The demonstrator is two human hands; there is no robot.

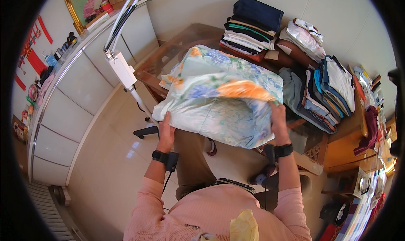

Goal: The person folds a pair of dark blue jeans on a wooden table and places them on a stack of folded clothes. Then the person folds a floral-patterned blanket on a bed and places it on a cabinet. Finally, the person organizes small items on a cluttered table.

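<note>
A large pale cloth (202,73) printed with orange and blue flowers lies bunched and partly folded over a glass-topped wooden table (199,29). Its near edge hangs past the table toward my lap. My left hand (165,132) grips the cloth's near left corner, thumb on top. At the right, my right hand (278,117) pinches a raised layer of the same cloth, which arches up and is blurred. Beneath that layer the paler side of the fabric shows. The fingers of both hands are partly hidden by the cloth.
Stacked folded clothes (250,29) stand at the table's back, beside a white plastic bag (303,38). More folded clothes (329,92) sit to the right. A white lamp stand (121,70) rises at the left, near a long white cabinet (85,79).
</note>
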